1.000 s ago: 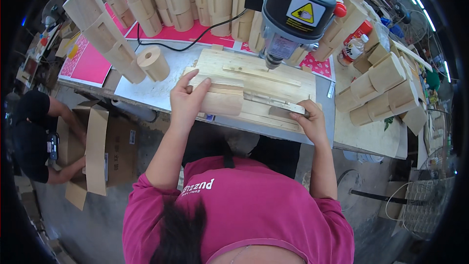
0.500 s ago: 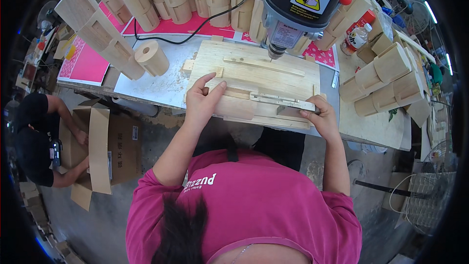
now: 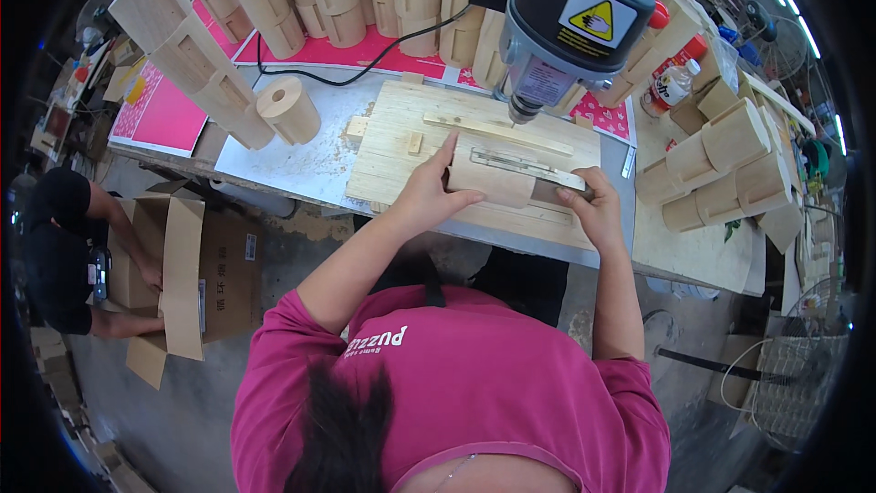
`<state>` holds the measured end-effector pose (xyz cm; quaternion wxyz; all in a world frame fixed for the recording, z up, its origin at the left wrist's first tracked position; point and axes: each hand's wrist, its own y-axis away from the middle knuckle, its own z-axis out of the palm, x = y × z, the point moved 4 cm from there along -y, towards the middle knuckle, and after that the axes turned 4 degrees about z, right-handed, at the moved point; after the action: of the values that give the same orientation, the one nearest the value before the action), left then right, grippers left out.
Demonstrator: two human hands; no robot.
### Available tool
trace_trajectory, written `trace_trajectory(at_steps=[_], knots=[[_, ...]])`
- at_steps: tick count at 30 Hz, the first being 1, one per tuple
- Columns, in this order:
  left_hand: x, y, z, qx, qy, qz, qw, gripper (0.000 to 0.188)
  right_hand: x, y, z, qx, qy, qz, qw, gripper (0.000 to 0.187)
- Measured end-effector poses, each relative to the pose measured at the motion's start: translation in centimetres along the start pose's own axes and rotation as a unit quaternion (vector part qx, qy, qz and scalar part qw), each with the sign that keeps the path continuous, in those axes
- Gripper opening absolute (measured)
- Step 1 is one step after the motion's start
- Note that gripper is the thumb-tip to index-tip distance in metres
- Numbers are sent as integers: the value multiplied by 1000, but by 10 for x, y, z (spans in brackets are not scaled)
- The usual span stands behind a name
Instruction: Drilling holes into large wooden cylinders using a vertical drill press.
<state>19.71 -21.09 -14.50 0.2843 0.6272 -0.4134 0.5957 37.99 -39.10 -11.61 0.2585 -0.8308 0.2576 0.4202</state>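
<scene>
hands 2: left hand (image 3: 422, 194), right hand (image 3: 593, 210) | drill press (image 3: 570, 9) 1 | loose wooden cylinder (image 3: 288, 110) 1 | cardboard box (image 3: 196, 265) 1 | bottle (image 3: 673, 84) 1 | other person (image 3: 64, 246) 1

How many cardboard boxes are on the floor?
1 that I can see: an open brown cardboard box on the floor at the left, beside the workbench, with another person's hand reaching into it. More may be hidden.

— What is carried by the bench (image 3: 301, 169)?
— A plywood board (image 3: 401, 141) is laid at its middle, a wooden cylinder (image 3: 288, 110) near the left end, and pink sheets (image 3: 169, 114) toward the back edge.
— And at the right end?
— Stacked wooden blocks (image 3: 730, 164) are seen, possibly on a separate board.
</scene>
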Motion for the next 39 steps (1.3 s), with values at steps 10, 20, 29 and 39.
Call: trace_trajectory(at_steps=[10, 20, 29, 39], knots=[[-10, -32, -3, 75, -145, 79, 984, 88, 5, -38, 4, 71, 45, -24, 996, 25], [-21, -23, -7, 62, 11, -2, 998, 92, -4, -36, 23, 78, 70, -69, 992, 29], [-13, -25, -5, 53, 51, -71, 995, 94, -9, -37, 23, 90, 68, -85, 990, 34], [-2, -13, -43, 159, -344, 126, 917, 65, -4, -35, 22, 92, 79, -73, 990, 43]])
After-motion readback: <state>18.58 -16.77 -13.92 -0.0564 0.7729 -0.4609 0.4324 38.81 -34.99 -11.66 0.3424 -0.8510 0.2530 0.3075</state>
